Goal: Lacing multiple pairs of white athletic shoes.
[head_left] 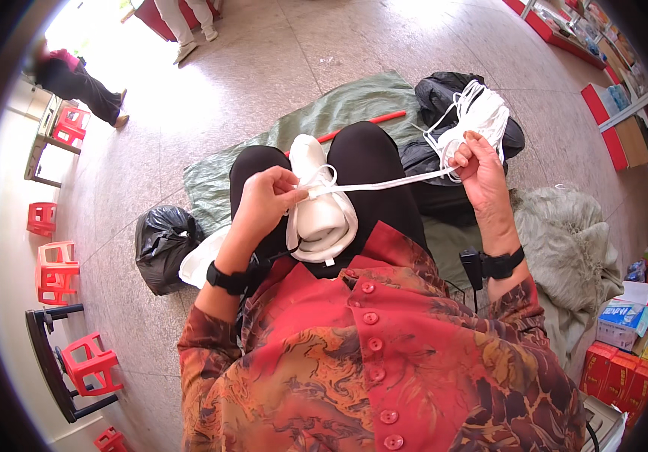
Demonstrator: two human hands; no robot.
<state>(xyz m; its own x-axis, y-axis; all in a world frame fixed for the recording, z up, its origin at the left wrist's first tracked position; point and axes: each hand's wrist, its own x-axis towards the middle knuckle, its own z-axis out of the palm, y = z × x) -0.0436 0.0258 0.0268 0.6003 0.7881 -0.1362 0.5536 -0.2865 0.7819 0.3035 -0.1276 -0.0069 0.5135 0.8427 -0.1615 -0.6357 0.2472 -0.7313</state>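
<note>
A white shoe [321,218] rests on my lap between my thighs, its toe pointing away from me. My left hand [270,197] is closed at the shoe's lacing, thumb and fingers pinching a white shoelace. From there the shoelace [384,183] runs nearly straight to the right, and a loop of it stands up over the shoe. My right hand [481,167] is closed on the other stretch of this lace, raised beyond my right knee. Just behind that hand lies a thick bundle of white laces [482,113] on a black plastic bag [438,94].
A green woven sheet [211,184] covers the floor ahead. On the left are a tied black bag [164,245] and red stools [92,365]; on the right, a pale woven sack [565,248] and boxes [618,377]. Two people stand at the far left.
</note>
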